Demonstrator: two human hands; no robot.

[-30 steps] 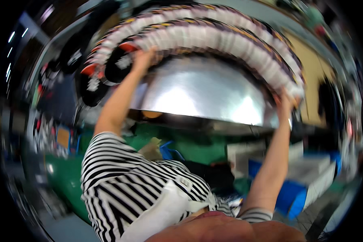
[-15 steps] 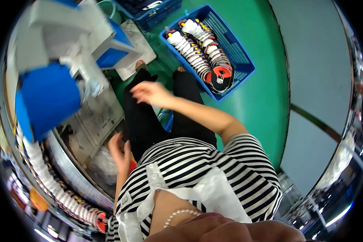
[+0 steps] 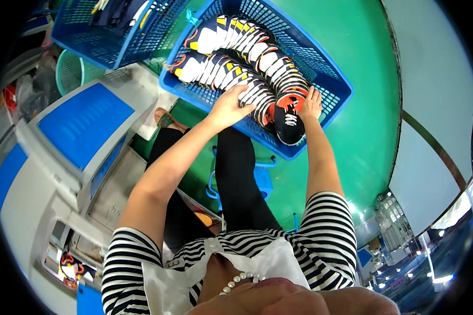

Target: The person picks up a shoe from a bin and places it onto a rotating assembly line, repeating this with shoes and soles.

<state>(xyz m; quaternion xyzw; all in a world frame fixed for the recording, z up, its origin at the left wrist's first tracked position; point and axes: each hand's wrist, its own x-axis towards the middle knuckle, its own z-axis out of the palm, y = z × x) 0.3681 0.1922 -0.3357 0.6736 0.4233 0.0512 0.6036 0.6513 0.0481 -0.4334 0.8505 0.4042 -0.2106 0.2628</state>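
Note:
In a blue plastic basket (image 3: pixel 331 102) lie two long rows of nested shoe uppers, black and white with orange linings and yellow patches. My left hand (image 3: pixel 231 107) is at the near side of the left row (image 3: pixel 210 71), thumb and fingers apart, holding nothing. My right hand (image 3: pixel 311 103) rests its spread fingers against the right side of the nearest upper (image 3: pixel 289 123) in the other row. That upper's black toe with white lacing faces me; its orange inside shows between my two hands.
Left of my legs stands a white and blue machine (image 3: pixel 84 126). Another blue basket (image 3: pixel 115 47) with dark pieces and a green mesh bin (image 3: pixel 71 71) are at the far left. A blue stool (image 3: pixel 263 181) shows by my legs. A grey panel (image 3: pixel 431 68) stands right.
My view has turned left-to-right toward the basket, which now appears nearer. Both hands have moved from near my lap and the machine to the shoe uppers.

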